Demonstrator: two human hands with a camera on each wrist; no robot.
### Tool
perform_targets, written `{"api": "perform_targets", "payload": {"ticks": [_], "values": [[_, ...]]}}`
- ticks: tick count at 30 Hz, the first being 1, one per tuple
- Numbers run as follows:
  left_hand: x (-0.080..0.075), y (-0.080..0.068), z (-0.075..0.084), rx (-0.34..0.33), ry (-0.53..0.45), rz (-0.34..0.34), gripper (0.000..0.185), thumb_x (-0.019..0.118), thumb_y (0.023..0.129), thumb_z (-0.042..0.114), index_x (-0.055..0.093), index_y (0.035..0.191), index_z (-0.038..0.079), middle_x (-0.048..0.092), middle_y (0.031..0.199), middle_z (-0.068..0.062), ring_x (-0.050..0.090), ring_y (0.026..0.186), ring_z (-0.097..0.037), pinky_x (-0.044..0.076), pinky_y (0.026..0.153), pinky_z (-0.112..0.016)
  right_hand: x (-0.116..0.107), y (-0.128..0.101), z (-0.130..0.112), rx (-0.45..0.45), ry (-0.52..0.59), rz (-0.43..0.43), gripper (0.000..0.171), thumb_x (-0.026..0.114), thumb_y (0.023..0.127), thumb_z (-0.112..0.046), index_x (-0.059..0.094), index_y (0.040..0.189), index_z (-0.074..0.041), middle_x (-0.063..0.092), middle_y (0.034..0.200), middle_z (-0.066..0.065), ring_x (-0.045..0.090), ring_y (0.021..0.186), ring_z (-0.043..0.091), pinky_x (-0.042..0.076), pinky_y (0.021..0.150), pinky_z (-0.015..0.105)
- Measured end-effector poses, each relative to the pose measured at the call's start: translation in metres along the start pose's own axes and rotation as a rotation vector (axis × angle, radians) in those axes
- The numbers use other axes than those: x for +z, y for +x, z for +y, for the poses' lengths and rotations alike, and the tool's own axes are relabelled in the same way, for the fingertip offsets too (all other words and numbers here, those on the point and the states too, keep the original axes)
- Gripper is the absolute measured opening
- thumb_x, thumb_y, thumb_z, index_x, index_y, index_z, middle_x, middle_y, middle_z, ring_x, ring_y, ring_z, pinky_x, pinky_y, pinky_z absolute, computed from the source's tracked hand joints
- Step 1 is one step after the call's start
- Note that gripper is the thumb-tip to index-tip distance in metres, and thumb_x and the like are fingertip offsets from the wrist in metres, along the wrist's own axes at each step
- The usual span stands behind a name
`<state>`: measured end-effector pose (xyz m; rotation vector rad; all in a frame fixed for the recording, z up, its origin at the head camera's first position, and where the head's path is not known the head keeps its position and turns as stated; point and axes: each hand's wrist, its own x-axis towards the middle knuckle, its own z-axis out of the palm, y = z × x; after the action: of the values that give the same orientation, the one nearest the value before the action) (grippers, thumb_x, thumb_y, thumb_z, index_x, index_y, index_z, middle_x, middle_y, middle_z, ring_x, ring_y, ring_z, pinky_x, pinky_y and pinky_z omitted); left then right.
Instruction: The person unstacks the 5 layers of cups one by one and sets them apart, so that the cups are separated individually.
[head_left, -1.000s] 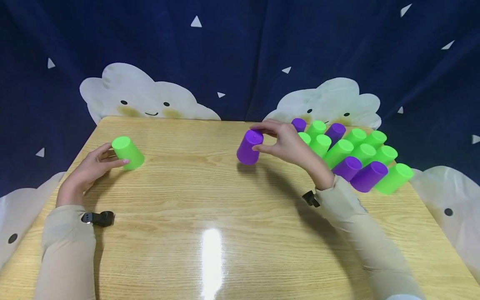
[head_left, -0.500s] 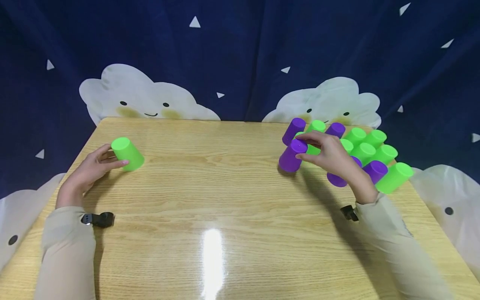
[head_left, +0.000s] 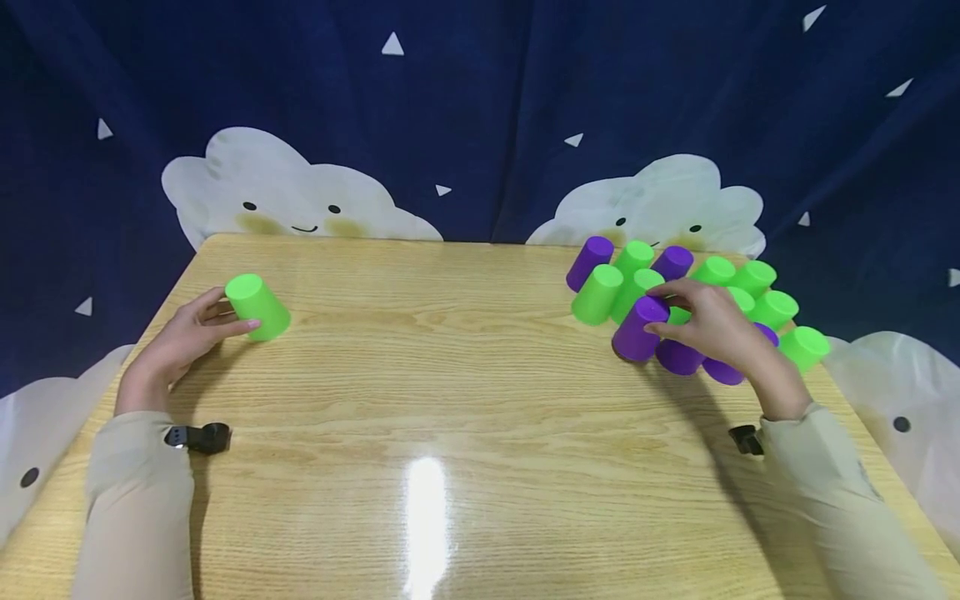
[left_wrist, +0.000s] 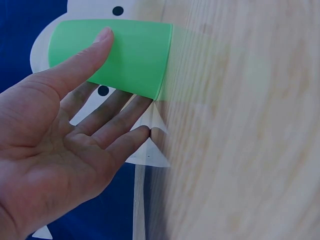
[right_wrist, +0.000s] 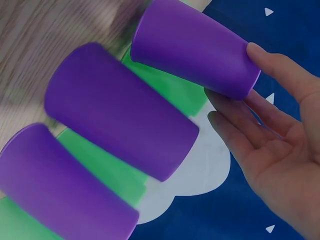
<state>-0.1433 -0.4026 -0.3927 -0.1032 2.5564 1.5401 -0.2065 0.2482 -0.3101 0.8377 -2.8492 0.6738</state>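
Note:
An upside-down green cup stands at the table's far left. My left hand holds it, thumb on the near side and fingers behind. The left wrist view shows the thumb lying on the green cup, with straight fingers under it. At the right, my right hand grips a purple cup by its closed end, at the near left corner of a cup cluster. In the right wrist view that purple cup sits between thumb and fingers, beside two more purple cups.
A tight cluster of green cups and purple cups fills the wooden table's far right corner. Black wrist mounts show at both sleeves. A dark blue curtain with white clouds hangs behind.
My right hand has carried the purple cup from the table's far middle to the right, against the near side of the cluster. The left hand and green cup have stayed still.

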Motion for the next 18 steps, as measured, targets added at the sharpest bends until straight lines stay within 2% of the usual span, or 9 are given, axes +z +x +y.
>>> {"api": "perform_targets", "payload": {"ticks": [6, 13, 18], "values": [[0.001, 0.001, -0.001, 0.002, -0.001, -0.001, 0.079, 0.064, 0.098, 0.027, 0.015, 0.159, 0.015, 0.024, 0.152, -0.032, 0.025, 0.137, -0.051, 0.020, 0.111, -0.065, -0.002, -0.005, 0.007, 0.032, -0.029, -0.053, 0.044, 0.084, 0.078, -0.010, 0.065, 0.113, 0.010, 0.068, 0.104, 0.025, 0.067, 0.094, 0.042, 0.053, 0.082, 0.054], [0.001, 0.001, 0.000, 0.000, -0.006, -0.005, 0.079, 0.063, 0.098, 0.028, 0.014, 0.159, 0.014, 0.023, 0.153, -0.032, 0.025, 0.137, -0.051, 0.020, 0.111, -0.065, -0.005, -0.006, 0.013, 0.026, -0.079, -0.063, 0.043, 0.086, 0.075, -0.009, 0.068, 0.110, 0.008, 0.070, 0.100, 0.023, 0.068, 0.092, 0.040, 0.053, 0.081, 0.054], [0.000, 0.000, 0.000, -0.010, -0.005, -0.006, 0.079, 0.063, 0.098, 0.029, 0.014, 0.159, 0.015, 0.023, 0.153, -0.031, 0.024, 0.138, -0.050, 0.019, 0.111, -0.064, -0.006, -0.005, 0.013, 0.057, -0.084, -0.092, 0.044, 0.086, 0.075, -0.010, 0.068, 0.110, 0.009, 0.070, 0.101, 0.023, 0.068, 0.093, 0.039, 0.053, 0.083, 0.054]]}}
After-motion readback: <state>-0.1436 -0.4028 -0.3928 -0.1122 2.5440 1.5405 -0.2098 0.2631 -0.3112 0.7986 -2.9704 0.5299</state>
